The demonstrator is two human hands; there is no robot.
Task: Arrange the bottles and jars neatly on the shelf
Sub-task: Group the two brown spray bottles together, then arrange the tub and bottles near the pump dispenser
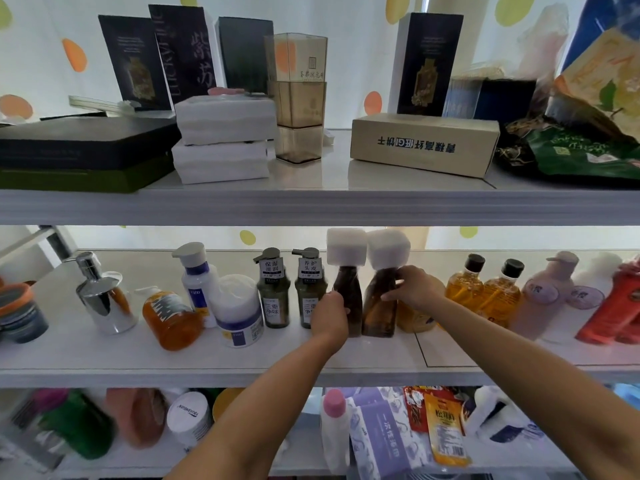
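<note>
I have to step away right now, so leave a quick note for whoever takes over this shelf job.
Left hand grips the left brown bottle; right hand grips the right brown bottle, both standing mid-row on the middle shelf.
Done: two dark pump bottles stand side by side, as do two amber bottles.
Left: the orange soap bottle leans and needs straightening.

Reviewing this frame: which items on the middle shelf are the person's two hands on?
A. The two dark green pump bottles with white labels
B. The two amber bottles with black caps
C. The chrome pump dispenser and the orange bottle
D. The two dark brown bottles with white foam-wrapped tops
D: the left hand and right hand each grip one of the two brown bottles topped with white foam.
</note>
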